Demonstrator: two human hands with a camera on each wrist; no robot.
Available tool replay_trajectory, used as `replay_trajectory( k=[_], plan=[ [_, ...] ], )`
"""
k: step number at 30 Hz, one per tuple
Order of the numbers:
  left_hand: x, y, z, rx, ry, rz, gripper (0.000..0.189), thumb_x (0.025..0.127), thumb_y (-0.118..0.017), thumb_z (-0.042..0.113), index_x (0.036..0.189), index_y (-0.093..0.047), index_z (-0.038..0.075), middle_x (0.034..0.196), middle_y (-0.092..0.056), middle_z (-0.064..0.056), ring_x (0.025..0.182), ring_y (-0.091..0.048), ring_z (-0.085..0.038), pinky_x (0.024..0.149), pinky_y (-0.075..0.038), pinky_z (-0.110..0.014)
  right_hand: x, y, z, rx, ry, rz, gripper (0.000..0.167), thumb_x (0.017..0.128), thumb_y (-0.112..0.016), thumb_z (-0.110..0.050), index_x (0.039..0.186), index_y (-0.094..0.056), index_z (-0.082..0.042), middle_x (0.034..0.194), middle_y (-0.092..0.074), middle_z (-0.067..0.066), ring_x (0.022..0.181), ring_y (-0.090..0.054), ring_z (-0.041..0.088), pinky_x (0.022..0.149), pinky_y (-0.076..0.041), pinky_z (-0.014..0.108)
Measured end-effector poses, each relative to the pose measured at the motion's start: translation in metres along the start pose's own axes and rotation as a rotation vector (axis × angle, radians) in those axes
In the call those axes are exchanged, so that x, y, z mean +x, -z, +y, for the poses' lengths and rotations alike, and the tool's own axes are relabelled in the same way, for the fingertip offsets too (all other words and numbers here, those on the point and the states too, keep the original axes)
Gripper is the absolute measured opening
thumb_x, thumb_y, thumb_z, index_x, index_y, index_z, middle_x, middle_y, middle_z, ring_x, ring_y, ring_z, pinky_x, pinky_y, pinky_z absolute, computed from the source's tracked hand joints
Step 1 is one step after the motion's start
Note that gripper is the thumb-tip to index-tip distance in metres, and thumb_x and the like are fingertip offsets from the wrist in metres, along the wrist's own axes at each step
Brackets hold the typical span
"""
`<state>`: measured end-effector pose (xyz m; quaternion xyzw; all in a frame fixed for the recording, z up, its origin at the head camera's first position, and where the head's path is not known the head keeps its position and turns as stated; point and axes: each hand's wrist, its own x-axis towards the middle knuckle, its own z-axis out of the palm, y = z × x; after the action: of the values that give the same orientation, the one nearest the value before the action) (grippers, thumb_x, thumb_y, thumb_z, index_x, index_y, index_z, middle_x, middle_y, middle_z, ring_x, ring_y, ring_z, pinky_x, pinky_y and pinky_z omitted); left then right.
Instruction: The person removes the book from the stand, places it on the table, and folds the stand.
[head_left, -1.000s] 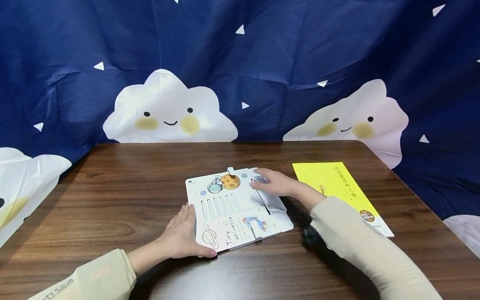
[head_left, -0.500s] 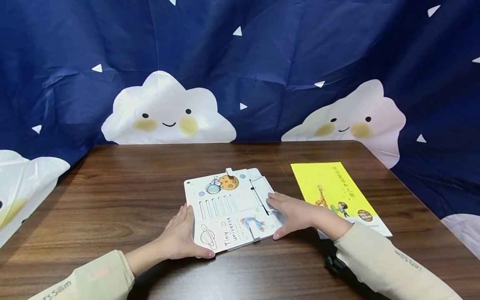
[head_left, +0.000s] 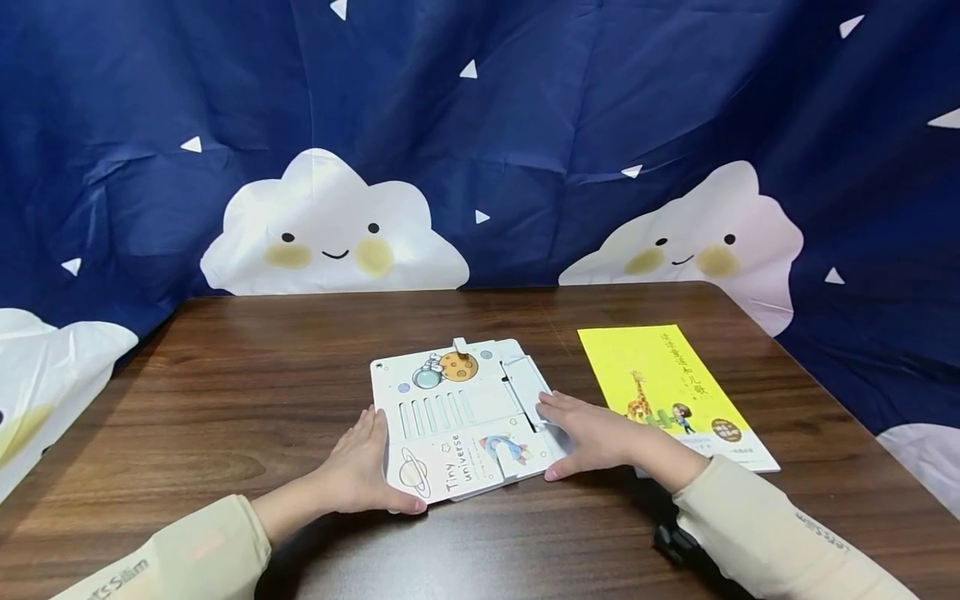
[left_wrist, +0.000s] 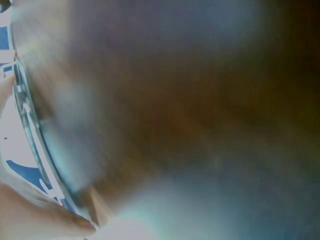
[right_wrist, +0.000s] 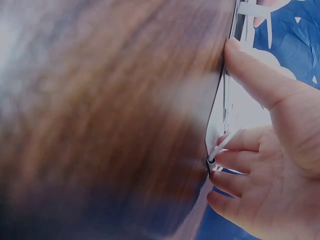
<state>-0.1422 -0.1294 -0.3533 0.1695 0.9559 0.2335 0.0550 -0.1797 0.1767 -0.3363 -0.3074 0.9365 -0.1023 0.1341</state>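
A white folded book stand (head_left: 442, 417) printed with an astronaut, a planet, a rocket and "Tiny universe" lies flat on the table. Along its left edge rests my left hand (head_left: 356, 471), fingers pointing away and thumb at the near corner; in the left wrist view that thumb (left_wrist: 45, 220) lies by the stand's edge. My right hand (head_left: 600, 433) is at the right side, its fingertips at the white side flap (head_left: 527, 385) and its thumb near the front edge. The right wrist view has these fingers (right_wrist: 235, 160) lightly bent beside a thin white wire (right_wrist: 226, 142).
A yellow booklet (head_left: 652, 358) with a giraffe and a child lies to the right, partly behind my right hand. The brown wooden table (head_left: 262, 392) ends at a blue cloud-patterned curtain (head_left: 510, 108). A small white clip (head_left: 461, 344) sticks up at the stand's far edge.
My right hand has moved from over the stand's far right part to its right side, nearer me, uncovering the flap and more of the booklet. My left hand stays at the left edge.
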Motion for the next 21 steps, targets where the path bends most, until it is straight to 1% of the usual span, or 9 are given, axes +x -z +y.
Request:
replay_trajectory(
  k=[4,7,15,21],
  plan=[
    [0.006,0.002,-0.004,0.007,-0.036,-0.016,0.126,0.045,-0.074,0.058,0.124,-0.018,-0.022,0.128,-0.018,-0.039,0.121,-0.014,-0.044,0.094,-0.019,-0.055,-0.001,-0.001,0.000,-0.001,0.016,0.016,0.085,0.067,-0.067,-0.048,0.125,-0.039,0.006,0.133,-0.029,0.020,0.123,-0.021,0.032,0.098,-0.022,0.041],
    [0.010,0.004,-0.007,0.012,-0.049,-0.034,0.125,0.045,-0.073,0.059,0.125,-0.018,-0.021,0.129,-0.018,-0.038,0.122,-0.013,-0.043,0.094,-0.018,-0.055,-0.002,-0.001,0.000,-0.008,0.017,0.024,0.084,0.067,-0.067,-0.048,0.125,-0.039,0.007,0.133,-0.030,0.020,0.123,-0.022,0.032,0.098,-0.022,0.041],
    [0.021,0.010,-0.016,0.021,-0.087,-0.071,0.123,0.048,-0.074,0.056,0.126,-0.017,-0.020,0.129,-0.017,-0.038,0.122,-0.014,-0.043,0.094,-0.019,-0.054,-0.003,-0.002,0.000,-0.021,-0.024,0.028,0.082,0.069,-0.066,-0.048,0.126,-0.039,0.004,0.134,-0.030,0.016,0.124,-0.022,0.028,0.098,-0.022,0.039],
    [0.028,0.014,-0.021,0.019,-0.110,-0.091,0.123,0.049,-0.074,0.054,0.126,-0.015,-0.021,0.130,-0.016,-0.037,0.122,-0.014,-0.042,0.094,-0.019,-0.054,-0.004,-0.003,0.000,-0.016,0.005,0.043,0.080,0.071,-0.065,-0.046,0.125,-0.039,0.006,0.133,-0.030,0.020,0.123,-0.023,0.031,0.098,-0.023,0.041]
  ],
)
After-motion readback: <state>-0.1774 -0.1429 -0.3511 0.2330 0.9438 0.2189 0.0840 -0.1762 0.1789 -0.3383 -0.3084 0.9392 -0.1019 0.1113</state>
